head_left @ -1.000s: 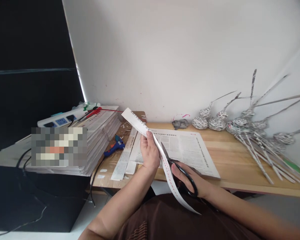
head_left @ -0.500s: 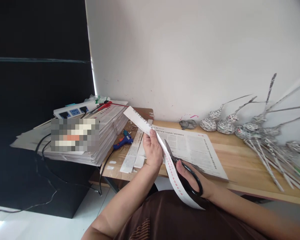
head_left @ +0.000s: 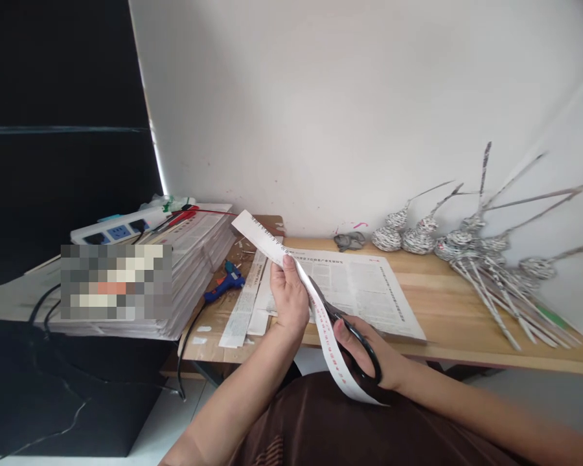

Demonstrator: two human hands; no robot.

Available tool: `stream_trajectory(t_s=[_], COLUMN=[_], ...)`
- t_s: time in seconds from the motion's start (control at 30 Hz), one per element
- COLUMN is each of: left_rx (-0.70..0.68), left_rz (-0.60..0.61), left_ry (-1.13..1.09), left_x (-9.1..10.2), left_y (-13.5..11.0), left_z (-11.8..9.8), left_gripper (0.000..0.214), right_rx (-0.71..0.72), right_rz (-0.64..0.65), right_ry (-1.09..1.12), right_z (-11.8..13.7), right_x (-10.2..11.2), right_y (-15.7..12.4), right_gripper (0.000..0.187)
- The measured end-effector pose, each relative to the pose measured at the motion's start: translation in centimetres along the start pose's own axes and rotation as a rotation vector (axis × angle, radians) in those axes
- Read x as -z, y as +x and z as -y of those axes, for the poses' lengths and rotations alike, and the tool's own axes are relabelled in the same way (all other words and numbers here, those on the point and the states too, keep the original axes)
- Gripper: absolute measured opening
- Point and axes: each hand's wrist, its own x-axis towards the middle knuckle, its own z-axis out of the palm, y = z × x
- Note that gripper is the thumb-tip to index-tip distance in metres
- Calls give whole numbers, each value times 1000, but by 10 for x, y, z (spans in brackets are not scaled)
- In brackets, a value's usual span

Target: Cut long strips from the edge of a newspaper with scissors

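Between the fingers and thumb of my left hand is a long newspaper strip, its upper end pointing up and left. The strip's lower end curls down across my lap. My right hand grips a pair of black-handled scissors, whose blades lie along the strip just right of my left hand. Whether the blades are apart is hard to see. Behind my hands, a newspaper sheet lies flat on the wooden table.
A tall newspaper stack stands left, bearing a power strip. Beside it lie a blue glue gun with its cord and cut paper strips. Woven paper gourds, rolled paper sticks and a small grey figure line the wall.
The view has turned slightly, so the surroundings sit farther left. Both hands keep their holds on the strip and scissors, with little movement relative to each other.
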Motion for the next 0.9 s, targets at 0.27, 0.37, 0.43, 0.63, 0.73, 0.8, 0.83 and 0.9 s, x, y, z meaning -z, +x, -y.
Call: stream_trajectory(t_s=[0.27, 0.37, 0.43, 0.63, 0.73, 0.8, 0.83, 0.9], left_rx=[14, 24, 31, 39, 32, 27, 25, 31], left_rz=[22, 45, 57, 39, 26, 20, 13, 6], left_ry=[16, 33, 43, 72, 112, 135, 142, 134], left_x=[-5, -6, -7, -7, -6, -6, -5, -4], left_y=[-9, -16, -20, -21, -20, -21, -21, -21], left_z=[4, 4, 3, -1, 1, 4, 5, 8], left_gripper=[38, 37, 36, 37, 39, 40, 40, 41], right_rx=[-117, -86, -50, -18, -81, -100, -100, -91], right_rz=[8, 23, 45, 64, 19, -2, -7, 2], right_ry=[138, 105, 99, 117, 140, 153, 158, 167], right_z=[-4, -2, 0, 1, -1, -2, -3, -3], right_x=[-1, 1, 3, 2, -2, -3, -3, 0], right_y=[-4, -1, 2, 5, 3, 3, 3, 4], right_gripper=[61, 61, 60, 63, 63, 62, 62, 61])
